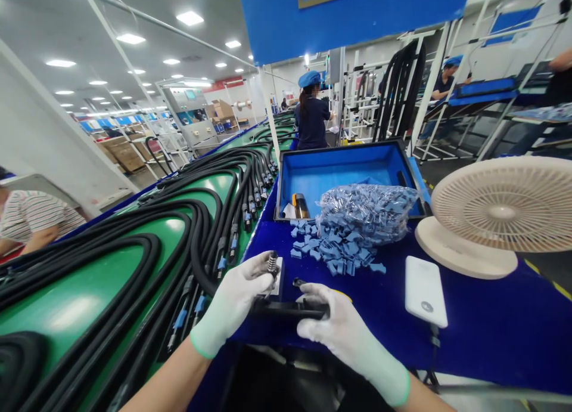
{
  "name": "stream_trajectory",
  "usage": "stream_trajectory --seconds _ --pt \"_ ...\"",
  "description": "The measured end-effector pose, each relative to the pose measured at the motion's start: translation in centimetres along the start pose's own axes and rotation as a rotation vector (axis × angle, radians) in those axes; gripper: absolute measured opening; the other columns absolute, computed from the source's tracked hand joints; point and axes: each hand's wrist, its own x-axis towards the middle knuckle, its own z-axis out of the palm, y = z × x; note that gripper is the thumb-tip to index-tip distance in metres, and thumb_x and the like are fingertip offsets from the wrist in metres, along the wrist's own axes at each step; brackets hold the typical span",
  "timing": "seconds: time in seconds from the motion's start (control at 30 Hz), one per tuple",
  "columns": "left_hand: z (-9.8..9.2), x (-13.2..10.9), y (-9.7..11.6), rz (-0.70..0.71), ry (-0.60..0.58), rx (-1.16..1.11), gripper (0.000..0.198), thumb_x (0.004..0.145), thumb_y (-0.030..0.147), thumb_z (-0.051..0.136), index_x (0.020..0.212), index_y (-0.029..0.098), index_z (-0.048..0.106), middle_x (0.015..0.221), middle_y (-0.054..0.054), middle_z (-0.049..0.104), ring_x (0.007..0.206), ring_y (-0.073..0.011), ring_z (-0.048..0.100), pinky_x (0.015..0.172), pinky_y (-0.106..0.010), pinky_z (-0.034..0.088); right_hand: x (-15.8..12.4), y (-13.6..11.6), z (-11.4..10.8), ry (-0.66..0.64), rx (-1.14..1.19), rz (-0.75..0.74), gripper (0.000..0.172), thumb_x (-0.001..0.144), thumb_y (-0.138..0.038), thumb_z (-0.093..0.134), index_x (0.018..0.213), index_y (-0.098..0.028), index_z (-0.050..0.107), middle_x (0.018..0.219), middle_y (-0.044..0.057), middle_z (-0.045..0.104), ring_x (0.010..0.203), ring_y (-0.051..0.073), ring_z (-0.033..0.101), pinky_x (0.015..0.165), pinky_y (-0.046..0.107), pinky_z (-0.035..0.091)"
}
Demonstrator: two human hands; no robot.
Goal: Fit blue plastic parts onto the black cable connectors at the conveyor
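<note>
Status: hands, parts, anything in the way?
Left hand pinching ribbed part. Right hand curled around black bar. Nothing obviously in the way; blue clips heaped beyond both hands.

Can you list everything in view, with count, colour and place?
belt: one, green, left
hoses: many, black, on belt
bench: one, dark blue, centre to right
clips: many, blue, bench centre
bin: one, blue, bench back
bag: one, clear, with clips, bin's front
object: one, black and orange, in bin
fan: one, beige, bench right
device: one, white, bench right
people: at least four, mixed clothing, background
board: one, blue, top
lamps: many, white, ceiling
left hand: one, white-gloved, front centre, holding ribbed piece
right hand: one, white-gloved, front centre, holding black part
</note>
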Motion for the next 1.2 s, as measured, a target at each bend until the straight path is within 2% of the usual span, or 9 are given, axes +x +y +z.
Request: stream_trajectory --seconds 0.1,0.23,0.47,0.8,0.87,0.97,1.03,1.13,1.2 --pt "0.3 -0.1 0.5 0.033 -0.152 0.266 0.043 0.082 0.022 0.066 0.124 0.023 0.073 0.122 -0.004 0.073 0.114 -0.0264 0.065 0.105 -0.038 0.047 -0.1 -0.4 1.3 0.042 0.351 0.131 0.039 0.073 -0.020 0.067 0.112 -0.016 0.060 0.090 0.005 0.070 0.080 0.024 0.072 0.078 0.040 0.059" --pt "1.1 -0.3 0.6 0.137 -0.325 0.515 0.028 0.084 0.019 0.060 0.101 0.026 0.081 0.102 -0.002 0.073 0.100 -0.0244 0.065 0.096 -0.034 0.048 0.7 0.0 1.7 0.041 0.390 0.075 0.059 0.064 -0.009 0.066 0.121 -0.018 0.057 0.108 0.006 0.068 0.093 0.023 0.069 0.085 0.038 0.057" --pt "0.9 -0.6 -1.7 0.335 -0.376 0.638 0.030 0.096 0.020 0.050 0.108 0.025 0.077 0.090 -0.004 0.061 0.086 -0.0196 0.056 0.078 -0.031 0.046 1.4 0.9 1.7 -0.136 0.467 0.069 0.082 0.061 -0.005 0.066 0.140 -0.022 0.048 0.107 0.004 0.065 0.088 0.022 0.068 0.083 0.038 0.056" --pt "-0.2 0.4 -3.7 0.417 -0.481 0.570 0.019 0.093 0.022 0.060 0.101 0.023 0.078 0.096 -0.006 0.065 0.090 -0.0202 0.060 0.085 -0.034 0.048 1.7 1.5 1.6 -0.165 0.511 0.082 0.084 0.056 -0.001 0.068 0.136 -0.023 0.055 0.107 0.002 0.063 0.087 0.021 0.067 0.078 0.034 0.057" --pt "-0.4 0.9 -3.9 0.290 -0.472 0.443 0.031 0.084 0.021 0.070 0.115 0.024 0.074 0.104 -0.005 0.067 0.097 -0.0227 0.062 0.090 -0.037 0.050 1.5 1.2 1.8 -0.152 0.476 0.065 0.083 0.056 -0.001 0.067 0.135 -0.023 0.056 0.109 0.004 0.065 0.087 0.022 0.067 0.076 0.034 0.057" --pt "-0.4 1.9 -3.9 0.088 -0.394 0.374 0.089 0.063 0.015 0.082 0.146 0.026 0.051 0.120 -0.006 0.066 0.102 -0.0253 0.062 0.092 -0.039 0.051 1.4 0.6 2.0 -0.133 0.430 0.024 0.080 0.058 -0.001 0.065 0.135 -0.024 0.058 0.106 0.004 0.070 0.092 0.023 0.067 0.077 0.033 0.055" --pt "-0.4 2.4 -3.5 0.040 -0.406 0.385 0.107 0.053 0.013 0.087 0.150 0.027 0.044 0.124 -0.007 0.065 0.104 -0.0266 0.063 0.093 -0.040 0.052 1.4 0.4 2.1 -0.149 0.423 -0.006 0.080 0.057 0.000 0.063 0.134 -0.024 0.060 0.102 0.003 0.072 0.091 0.022 0.066 0.078 0.033 0.054" --pt "-0.2 2.1 -2.8 0.063 -0.366 0.464 0.103 0.048 0.017 0.091 0.143 0.025 0.054 0.115 -0.006 0.069 0.101 -0.0281 0.064 0.090 -0.039 0.052 1.7 0.3 2.0 -0.131 0.418 -0.012 0.071 0.056 -0.002 0.064 0.123 -0.022 0.067 0.101 0.003 0.072 0.090 0.023 0.066 0.077 0.033 0.055" --pt "0.0 0.7 -2.9 0.119 -0.206 0.561 0.067 0.060 0.025 0.088 0.124 0.024 0.069 0.101 -0.005 0.071 0.094 -0.0276 0.064 0.088 -0.038 0.050 1.6 0.5 2.1 -0.065 0.440 0.022 0.057 0.056 -0.005 0.068 0.111 -0.020 0.072 0.099 0.004 0.073 0.088 0.023 0.067 0.078 0.035 0.056"
